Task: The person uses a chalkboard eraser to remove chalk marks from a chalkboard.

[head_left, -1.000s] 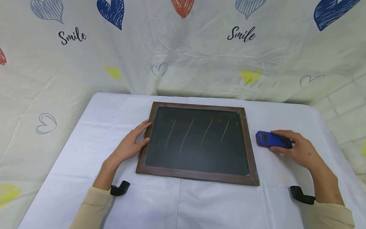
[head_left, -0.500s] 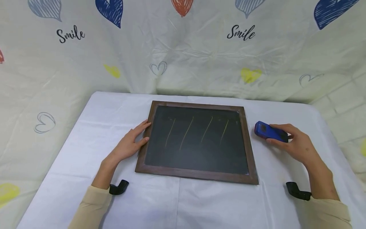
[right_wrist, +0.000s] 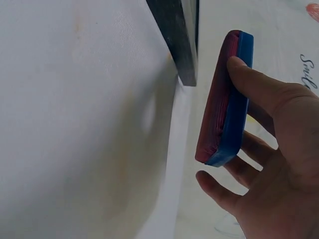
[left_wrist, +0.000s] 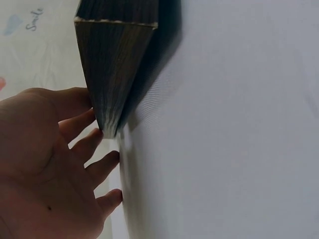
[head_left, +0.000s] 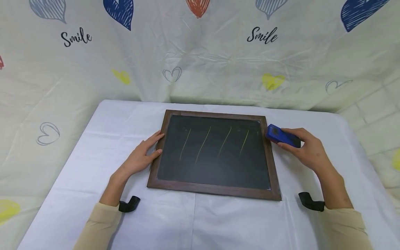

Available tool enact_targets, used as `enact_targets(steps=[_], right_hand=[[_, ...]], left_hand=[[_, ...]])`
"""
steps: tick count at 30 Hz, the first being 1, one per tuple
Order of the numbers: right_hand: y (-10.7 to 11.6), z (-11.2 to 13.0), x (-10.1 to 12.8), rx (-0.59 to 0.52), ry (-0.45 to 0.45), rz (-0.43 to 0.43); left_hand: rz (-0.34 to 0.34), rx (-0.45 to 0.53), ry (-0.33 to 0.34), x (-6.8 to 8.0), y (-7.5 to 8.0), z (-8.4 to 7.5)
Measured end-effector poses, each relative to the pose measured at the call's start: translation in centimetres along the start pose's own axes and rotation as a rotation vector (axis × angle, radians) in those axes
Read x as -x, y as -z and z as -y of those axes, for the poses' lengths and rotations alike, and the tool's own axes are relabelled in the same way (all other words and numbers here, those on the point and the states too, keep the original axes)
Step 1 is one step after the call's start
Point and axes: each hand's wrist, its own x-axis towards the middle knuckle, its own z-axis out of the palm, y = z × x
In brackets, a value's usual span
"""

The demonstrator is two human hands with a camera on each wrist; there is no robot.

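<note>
A chalkboard (head_left: 212, 170) in a brown wooden frame lies on the table, with several slanted yellow lines across its upper half. My left hand (head_left: 140, 158) rests against the board's left edge, fingers extended; the left wrist view shows its thumb and fingertips at the side of the frame (left_wrist: 112, 64). Off the table, my right hand (head_left: 309, 147) pinches a blue chalkboard eraser (head_left: 282, 135) between thumb and fingers. The eraser's left end reaches the upper right of the frame in the head view. Its dark red felt side (right_wrist: 217, 104) shows in the right wrist view.
A white cloth covers the table (head_left: 162, 222). Behind it hangs a pale curtain (head_left: 218, 52) printed with hearts and lettering. Each wrist wears a black curved piece, one by the left cuff (head_left: 129, 205) and one by the right cuff (head_left: 312, 203).
My right hand has lifted the eraser off the cloth and carried it left and away from me, up to the board's right edge. The left hand and the board stay in place.
</note>
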Motion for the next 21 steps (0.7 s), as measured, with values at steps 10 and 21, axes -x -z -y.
enact_targets(steps=[10, 21], right_hand=[[-1.4, 1.3, -1.6, -0.028, 0.046, -0.041], [-2.2, 2.9, -3.4, -0.016, 0.079, -0.041]], left_hand=[[-0.009, 0.009, -0.003, 0.0, -0.2, 0.2], [-0.008, 0.007, -0.007, 0.0, -0.1, 0.3]])
